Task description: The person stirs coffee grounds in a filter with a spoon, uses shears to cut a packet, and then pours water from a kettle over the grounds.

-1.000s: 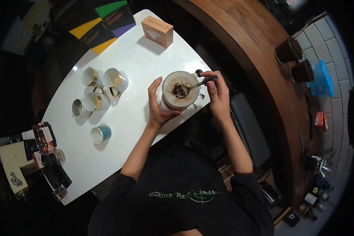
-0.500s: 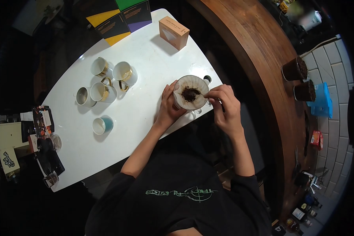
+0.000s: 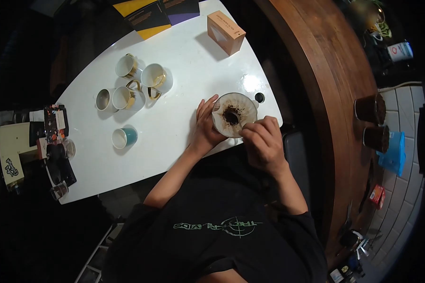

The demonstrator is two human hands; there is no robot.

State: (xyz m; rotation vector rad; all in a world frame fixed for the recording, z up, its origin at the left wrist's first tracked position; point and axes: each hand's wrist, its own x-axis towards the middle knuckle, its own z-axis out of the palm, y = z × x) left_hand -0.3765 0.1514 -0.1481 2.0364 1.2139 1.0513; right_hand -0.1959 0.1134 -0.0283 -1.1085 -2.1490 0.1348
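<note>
A cone-shaped coffee dripper stands near the table's front edge, lined with a pale paper filter [image 3: 246, 106]. Dark wet coffee grounds [image 3: 230, 114] lie at the bottom of the filter and cling to its sides. My left hand [image 3: 206, 129] curls around the left side of the dripper, thumb in front and fingers behind. At the near right rim, my right hand [image 3: 265, 144] is closed in a pinch on the filter's edge. Its fingertips are partly hidden. What stands under the dripper is mostly covered by my hands.
White cups with gold handles [image 3: 157, 77] stand in a group to the left, near a teal cup [image 3: 124, 137]. A filter box [image 3: 225, 33] is at the back of the white table [image 3: 184, 52]. Right of it runs a wooden counter [image 3: 311, 61].
My right hand has shifted along the filter's rim toward me. My left hand keeps its hold on the dripper. The whole view has turned slightly.
</note>
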